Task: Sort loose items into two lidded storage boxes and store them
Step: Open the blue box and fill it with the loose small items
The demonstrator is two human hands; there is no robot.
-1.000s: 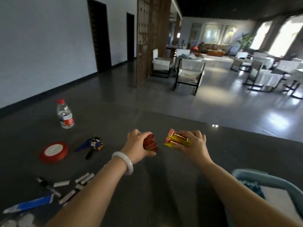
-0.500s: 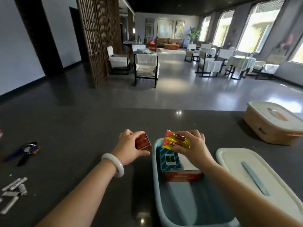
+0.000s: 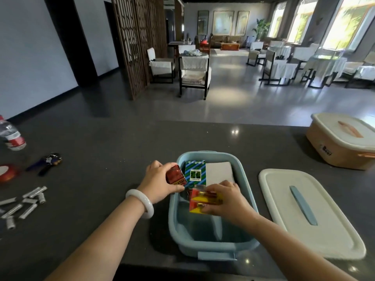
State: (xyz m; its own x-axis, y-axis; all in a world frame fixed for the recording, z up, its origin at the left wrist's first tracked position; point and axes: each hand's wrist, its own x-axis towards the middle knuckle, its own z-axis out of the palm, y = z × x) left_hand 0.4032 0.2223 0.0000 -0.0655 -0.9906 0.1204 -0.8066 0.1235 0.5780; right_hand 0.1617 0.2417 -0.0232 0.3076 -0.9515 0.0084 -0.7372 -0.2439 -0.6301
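An open blue storage box [image 3: 246, 243] stands on the dark table in front of me. Inside it lie a blue-and-green striped packet [image 3: 195, 173] and a white flat box [image 3: 219, 172]. My left hand [image 3: 158, 182] grips a small dark red packet [image 3: 176, 175] over the box's left rim. My right hand [image 3: 223, 199] holds a red-and-yellow packet [image 3: 203, 200] low inside the box. The box's white lid [image 3: 310, 211] with a blue handle lies to the right. A peach storage box [image 3: 343, 139] with its lid on stands at the far right.
On the left of the table lie several small grey tubes [image 3: 24, 201], a bunch of keys [image 3: 47, 162], a red tape roll [image 3: 7, 172] and a water bottle [image 3: 11, 133]. Chairs and tables fill the room beyond the table's far edge.
My view swung right and then steadied over the blue box. Both hands carried their packets to it; the right hand has lowered the red-and-yellow packet into the box.
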